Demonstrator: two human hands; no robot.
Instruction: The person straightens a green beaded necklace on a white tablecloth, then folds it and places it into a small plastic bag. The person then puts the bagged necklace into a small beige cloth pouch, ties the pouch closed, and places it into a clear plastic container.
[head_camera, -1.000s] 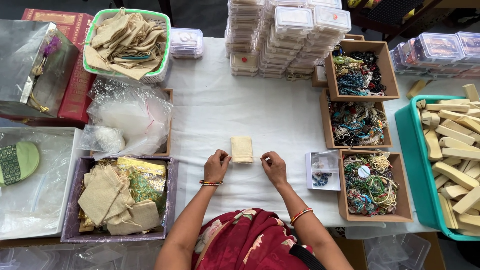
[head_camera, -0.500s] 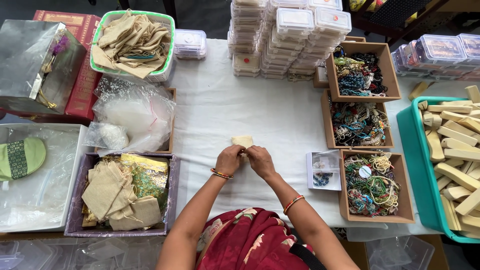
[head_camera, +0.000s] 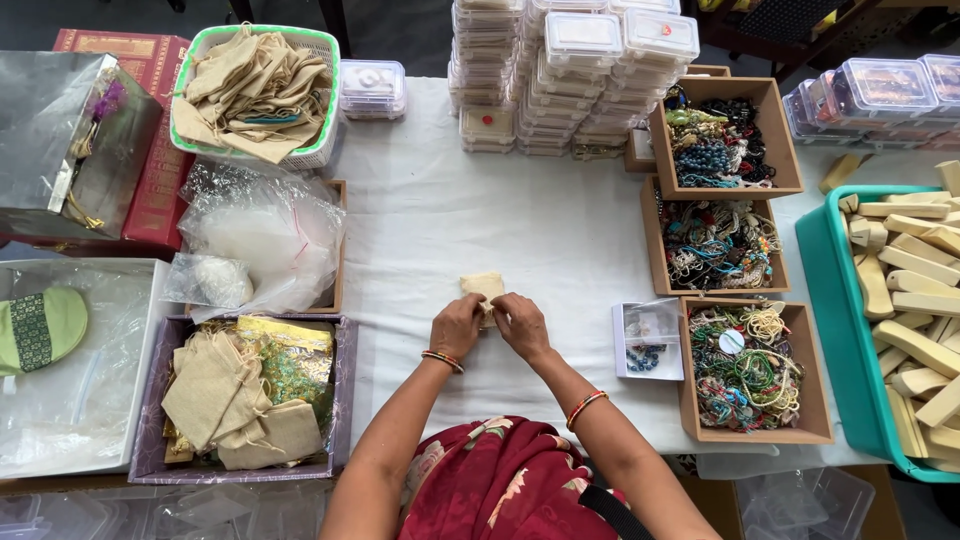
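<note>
**Both hands pinched on a small cloth pouch, mid-table**

The pouch (head_camera: 482, 284) lies on the white cloth (head_camera: 420, 230) near table centre, just beyond the knuckles; only its far end shows, rest is under the fingers. Left hand (head_camera: 457, 325) and right hand (head_camera: 519, 323) meet at its near edge, fingertips pressed together on the fabric, prob. on the drawstring end, tho the cord itself is too small to see. Hands touch each other, wrists angled in, so the pull looks to come from both sides at once; the pouch stays flat on the table for support.

Stock is laid out in an arc within arm's reach:
- 8 o'clock: purple tray (head_camera: 345, 400) of beige pouches (head_camera: 215, 395), same kind as the one in hand.
- 10 o'clock: clear plastic bags (head_camera: 260, 235); beyond them, 11 o'clock, a green basket (head_camera: 330, 60) w/ more pouches.
- 12 to 1 o'clock: stacks of clear lidded boxes (head_camera: 570, 70).
- 2 to 4 o'clock: three wooden boxes of beads, far (head_camera: 790, 150), middle (head_camera: 652, 240), near (head_camera: 815, 380).
- 3 o'clock, just beside the right hand: a small open clear box (head_camera: 647, 340) w/ dark beads.
- Far 3 o'clock: teal bin (head_camera: 820, 300) of pale wooden pieces.
</note>
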